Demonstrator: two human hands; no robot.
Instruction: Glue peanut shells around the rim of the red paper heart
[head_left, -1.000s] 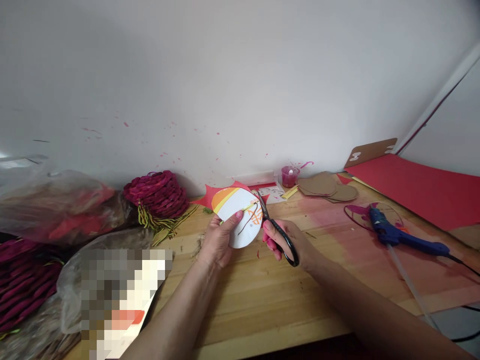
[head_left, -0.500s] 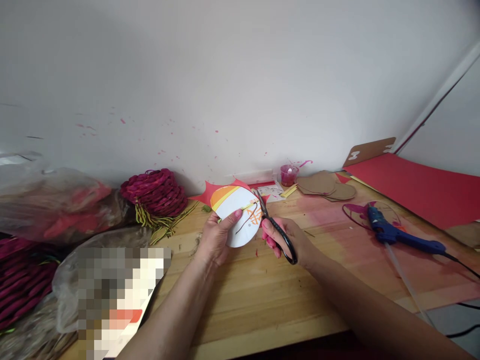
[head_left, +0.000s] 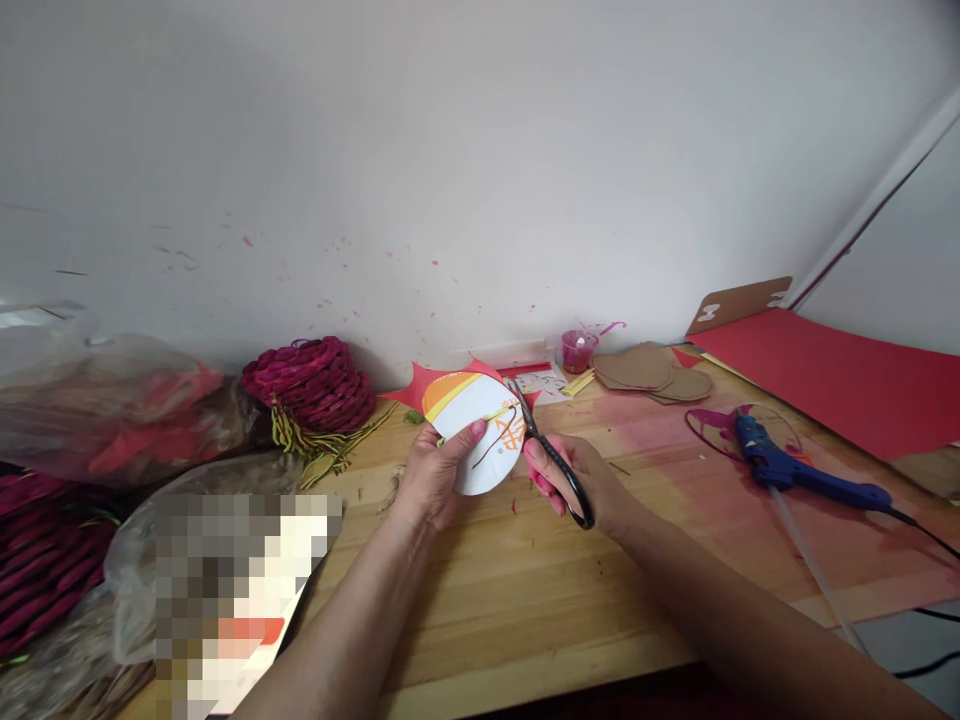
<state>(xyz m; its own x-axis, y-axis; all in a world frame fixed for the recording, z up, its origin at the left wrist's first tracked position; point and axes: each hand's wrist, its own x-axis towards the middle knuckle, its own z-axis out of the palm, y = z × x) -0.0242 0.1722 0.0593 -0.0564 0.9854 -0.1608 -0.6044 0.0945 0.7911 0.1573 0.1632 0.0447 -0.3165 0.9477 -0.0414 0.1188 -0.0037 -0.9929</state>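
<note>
My left hand [head_left: 442,470] pinches the lower left edge of a white oval card [head_left: 484,455] with orange and yellow print, its thumb on top. Across the card's face run a dark cord [head_left: 499,440] and a thin yellowish strip. Red paper [head_left: 420,385] sticks out in points from behind the card's upper edge. My right hand [head_left: 570,475] is closed round black-handled scissors [head_left: 529,420]. Their blades point up and away, at the card's right edge by the red paper. Part of the blades is hidden there.
On the right lie a blue glue gun [head_left: 810,480] with its cable, large red sheets [head_left: 832,370] and brown heart-shaped cardboard [head_left: 637,368]. A cup of pink liquid [head_left: 577,352] stands by the wall. Leftward are a magenta cord bundle [head_left: 311,385] and plastic bags [head_left: 97,400].
Almost nothing differs. Both hands keep their places, and the card and scissors have shifted only very slightly.
</note>
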